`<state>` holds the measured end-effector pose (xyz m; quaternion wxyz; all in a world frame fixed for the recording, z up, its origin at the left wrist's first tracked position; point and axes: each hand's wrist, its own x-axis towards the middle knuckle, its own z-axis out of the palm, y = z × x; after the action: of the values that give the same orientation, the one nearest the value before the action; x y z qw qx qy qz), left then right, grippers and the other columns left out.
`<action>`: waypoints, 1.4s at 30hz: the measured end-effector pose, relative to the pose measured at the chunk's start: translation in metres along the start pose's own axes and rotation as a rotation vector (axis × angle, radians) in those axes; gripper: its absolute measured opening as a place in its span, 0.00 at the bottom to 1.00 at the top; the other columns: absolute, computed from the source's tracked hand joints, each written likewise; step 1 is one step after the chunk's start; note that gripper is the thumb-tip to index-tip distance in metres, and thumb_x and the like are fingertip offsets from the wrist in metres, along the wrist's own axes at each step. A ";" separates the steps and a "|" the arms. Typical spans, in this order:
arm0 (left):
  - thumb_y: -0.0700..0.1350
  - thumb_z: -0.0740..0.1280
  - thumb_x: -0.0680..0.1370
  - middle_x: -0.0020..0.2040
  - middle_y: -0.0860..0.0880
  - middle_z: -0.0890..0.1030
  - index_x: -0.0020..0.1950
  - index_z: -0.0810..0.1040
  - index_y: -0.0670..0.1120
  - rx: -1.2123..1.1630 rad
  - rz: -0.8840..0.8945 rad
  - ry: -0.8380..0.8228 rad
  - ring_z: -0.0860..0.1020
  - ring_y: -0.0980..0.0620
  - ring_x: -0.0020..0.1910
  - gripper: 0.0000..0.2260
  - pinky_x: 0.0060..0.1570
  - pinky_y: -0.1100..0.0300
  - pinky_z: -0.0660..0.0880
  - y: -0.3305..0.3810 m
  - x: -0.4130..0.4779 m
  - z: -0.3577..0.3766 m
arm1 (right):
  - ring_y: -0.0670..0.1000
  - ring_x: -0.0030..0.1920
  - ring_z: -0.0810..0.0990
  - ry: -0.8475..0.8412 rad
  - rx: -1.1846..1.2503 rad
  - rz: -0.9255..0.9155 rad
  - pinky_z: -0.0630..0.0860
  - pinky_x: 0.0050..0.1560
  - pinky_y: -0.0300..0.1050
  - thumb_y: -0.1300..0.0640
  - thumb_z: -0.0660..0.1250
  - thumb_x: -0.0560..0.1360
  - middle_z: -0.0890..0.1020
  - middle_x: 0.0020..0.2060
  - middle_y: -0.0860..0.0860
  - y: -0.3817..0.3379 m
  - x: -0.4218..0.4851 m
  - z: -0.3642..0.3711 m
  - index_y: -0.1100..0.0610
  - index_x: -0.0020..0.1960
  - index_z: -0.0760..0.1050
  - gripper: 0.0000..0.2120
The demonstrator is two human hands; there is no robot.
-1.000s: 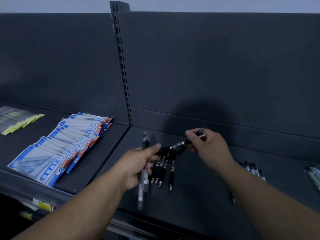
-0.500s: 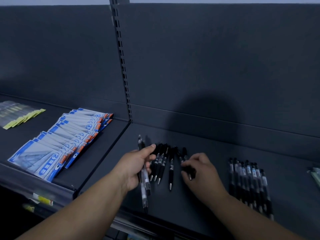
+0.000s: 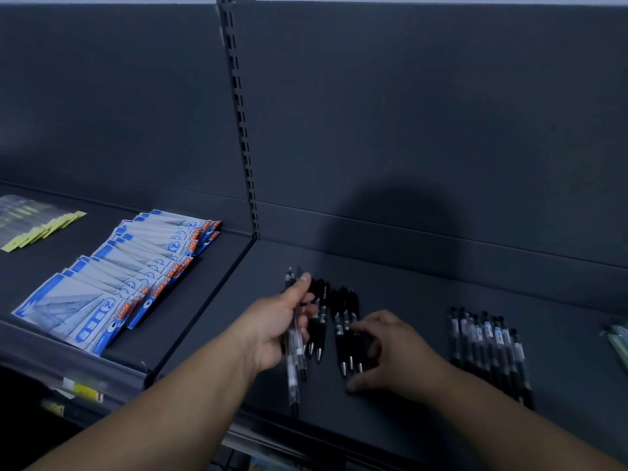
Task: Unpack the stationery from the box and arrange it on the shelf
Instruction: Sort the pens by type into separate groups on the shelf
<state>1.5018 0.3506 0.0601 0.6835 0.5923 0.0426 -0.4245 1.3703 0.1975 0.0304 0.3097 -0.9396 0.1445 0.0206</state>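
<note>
My left hand [image 3: 275,326] grips a small bundle of clear-barrelled pens [image 3: 295,362], their tips pointing down toward the shelf's front edge. Just right of it, a few black pens [image 3: 321,321] lie on the dark shelf [image 3: 407,294]. My right hand [image 3: 397,351] rests on the shelf with spread, bent fingers touching a second little group of black pens [image 3: 345,321]. Farther right lies a tidy row of several clear pens with pale labels [image 3: 489,345]. The box is not in view.
On the left shelf section lie fanned blue-and-white packets [image 3: 112,283] and yellow-tipped clear packets [image 3: 34,226]. A slotted upright [image 3: 243,130] divides the two sections. Greenish items [image 3: 620,341] sit at the far right edge. A price rail with labels [image 3: 81,389] runs below.
My right hand came down from above the pens, laid a black pen onto the shelf and now presses on the group. My left hand keeps its bundle, shifted slightly.
</note>
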 end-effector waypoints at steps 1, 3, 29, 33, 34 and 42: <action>0.57 0.71 0.71 0.36 0.49 0.78 0.47 0.78 0.43 0.002 -0.003 0.002 0.69 0.58 0.23 0.18 0.20 0.66 0.69 0.000 0.000 0.000 | 0.39 0.42 0.74 0.011 -0.005 -0.001 0.67 0.40 0.22 0.44 0.81 0.59 0.67 0.56 0.41 -0.002 0.001 0.002 0.48 0.69 0.71 0.40; 0.57 0.70 0.72 0.35 0.49 0.78 0.47 0.78 0.43 -0.002 -0.005 0.001 0.69 0.58 0.23 0.17 0.20 0.66 0.69 0.001 -0.002 0.001 | 0.39 0.40 0.73 0.055 0.001 -0.003 0.67 0.40 0.22 0.44 0.80 0.62 0.68 0.56 0.42 -0.007 0.001 0.005 0.49 0.68 0.72 0.37; 0.45 0.64 0.79 0.43 0.53 0.81 0.53 0.73 0.51 0.569 0.697 -0.122 0.80 0.58 0.44 0.04 0.49 0.64 0.75 -0.009 -0.017 0.061 | 0.56 0.56 0.77 0.102 1.489 0.544 0.72 0.60 0.50 0.44 0.59 0.79 0.81 0.52 0.57 -0.040 -0.026 -0.012 0.64 0.59 0.75 0.23; 0.47 0.64 0.79 0.44 0.58 0.79 0.58 0.71 0.51 0.935 0.800 -0.185 0.77 0.60 0.43 0.08 0.39 0.77 0.69 -0.013 -0.015 0.069 | 0.51 0.44 0.81 0.285 1.307 0.526 0.76 0.42 0.45 0.41 0.59 0.78 0.83 0.47 0.55 -0.020 -0.037 -0.046 0.61 0.59 0.76 0.24; 0.46 0.64 0.80 0.44 0.58 0.77 0.58 0.71 0.50 1.045 0.842 -0.223 0.76 0.59 0.44 0.08 0.39 0.75 0.68 -0.016 -0.014 0.072 | 0.51 0.39 0.80 0.284 1.291 0.510 0.76 0.39 0.44 0.39 0.58 0.78 0.83 0.43 0.55 -0.016 -0.042 -0.058 0.61 0.57 0.77 0.26; 0.40 0.60 0.78 0.55 0.48 0.74 0.63 0.71 0.48 1.756 1.274 -0.305 0.72 0.47 0.56 0.14 0.57 0.57 0.60 -0.041 -0.005 0.120 | 0.50 0.33 0.81 0.004 1.092 0.474 0.78 0.32 0.40 0.48 0.60 0.80 0.82 0.38 0.55 0.013 -0.084 -0.096 0.59 0.52 0.77 0.15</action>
<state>1.4190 0.2543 0.0668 0.1154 0.7277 -0.6738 0.0555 1.2811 0.1528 0.1106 0.7348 -0.5865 0.3405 0.0098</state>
